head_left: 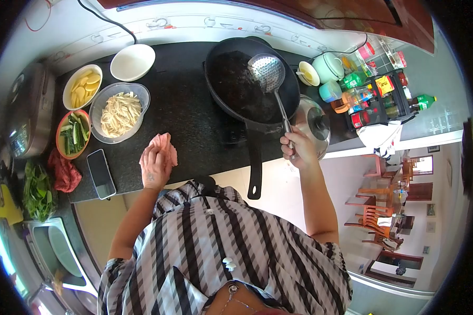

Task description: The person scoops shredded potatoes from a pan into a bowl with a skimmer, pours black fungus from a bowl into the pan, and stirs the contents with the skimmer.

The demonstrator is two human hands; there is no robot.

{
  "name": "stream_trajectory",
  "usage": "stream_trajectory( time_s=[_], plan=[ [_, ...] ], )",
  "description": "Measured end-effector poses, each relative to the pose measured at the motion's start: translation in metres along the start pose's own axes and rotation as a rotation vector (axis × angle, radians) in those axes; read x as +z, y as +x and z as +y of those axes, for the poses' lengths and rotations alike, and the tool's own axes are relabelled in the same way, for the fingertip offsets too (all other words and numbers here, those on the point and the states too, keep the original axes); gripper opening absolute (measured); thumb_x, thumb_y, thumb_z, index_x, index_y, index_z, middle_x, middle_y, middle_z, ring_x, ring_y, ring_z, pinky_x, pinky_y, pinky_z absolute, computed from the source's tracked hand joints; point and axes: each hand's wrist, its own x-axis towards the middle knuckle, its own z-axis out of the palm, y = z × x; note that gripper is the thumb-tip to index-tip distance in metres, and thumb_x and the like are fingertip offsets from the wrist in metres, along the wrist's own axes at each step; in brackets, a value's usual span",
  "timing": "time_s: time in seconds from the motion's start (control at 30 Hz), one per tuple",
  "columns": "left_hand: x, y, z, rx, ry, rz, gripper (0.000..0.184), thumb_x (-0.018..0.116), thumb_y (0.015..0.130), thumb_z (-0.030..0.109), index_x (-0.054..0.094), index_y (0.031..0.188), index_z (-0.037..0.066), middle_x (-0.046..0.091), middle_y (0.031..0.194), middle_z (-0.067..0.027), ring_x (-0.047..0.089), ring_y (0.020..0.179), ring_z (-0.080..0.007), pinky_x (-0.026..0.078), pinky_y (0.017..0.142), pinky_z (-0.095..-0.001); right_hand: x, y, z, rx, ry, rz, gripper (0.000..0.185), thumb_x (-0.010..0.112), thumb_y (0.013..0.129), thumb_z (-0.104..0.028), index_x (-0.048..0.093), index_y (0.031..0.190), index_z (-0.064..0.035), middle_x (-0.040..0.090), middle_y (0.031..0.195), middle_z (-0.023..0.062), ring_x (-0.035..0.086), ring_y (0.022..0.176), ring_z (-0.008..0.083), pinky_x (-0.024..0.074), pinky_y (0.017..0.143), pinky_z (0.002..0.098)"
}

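Pink cloth is lying bunched under the left hand, whose grip I can't judge; the right hand is grasping a skimmer, its head hanging over the wok, whose handle is jutting past the counter, so a body bump could be tipping it; bowls are holding yellow slices, pale strips and green pieces

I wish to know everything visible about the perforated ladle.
The perforated ladle looks metallic, with a shiny round bowl full of small holes and a long, slim handle. The bowl appears over the dark wok, right of its middle; whether they touch, I cannot tell. The handle slants back past the wok to the right hand, which grips its near end.
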Motion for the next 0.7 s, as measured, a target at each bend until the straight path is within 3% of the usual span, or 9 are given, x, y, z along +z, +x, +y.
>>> stream_trajectory(
  time_s=[0.2,0.4,0.6,0.7],
  plan=[
    [0.001,0.001,0.0,-0.002,0.004,0.007,0.036,0.062,0.076,0.02,0.053,0.108,0.006,0.048,0.117,-0.0132,0.04,0.119,-0.0326,0.029,0.102,-0.0471,0.011,-0.006,0.003,0.167,0.212,-0.203,0.01,0.047,0.089,-0.013,0.052,0.094,-0.019,0.047,0.07,-0.0032,0.039,0.046,0.0049,0.0262,0.04,0.0191],
    [0.003,-0.001,-0.002,0.002,0.019,0.004,0.036,0.062,0.075,0.02,0.053,0.108,0.006,0.049,0.117,-0.0135,0.04,0.119,-0.033,0.029,0.101,-0.0469,0.015,-0.013,0.01,0.276,0.38,-0.415,0.021,0.047,0.089,-0.013,0.056,0.108,-0.0129,0.046,0.071,-0.0043,0.037,0.049,0.0028,0.0261,0.042,0.0172],
    [0.004,0.001,-0.003,0.013,0.03,0.026,0.033,0.063,0.074,0.02,0.055,0.104,0.008,0.051,0.112,-0.0108,0.044,0.114,-0.0309,0.03,0.1,-0.0468,0.019,-0.03,0.015,0.279,0.441,-0.475,0.02,0.046,0.089,-0.013,0.055,0.107,-0.0135,0.046,0.072,-0.0042,0.036,0.05,0.0024,0.0263,0.042,0.017],
    [0.001,0.027,0.007,-0.067,0.035,0.04,0.028,0.064,0.071,0.018,0.058,0.098,0.011,0.054,0.105,-0.0064,0.048,0.107,-0.0274,0.032,0.096,-0.0455,0.022,-0.04,0.02,0.254,0.419,-0.392,0.026,0.042,0.092,-0.014,0.05,0.117,-0.011,0.043,0.072,-0.0038,0.036,0.046,0.0022,0.0269,0.039,0.0169]
  ],
)
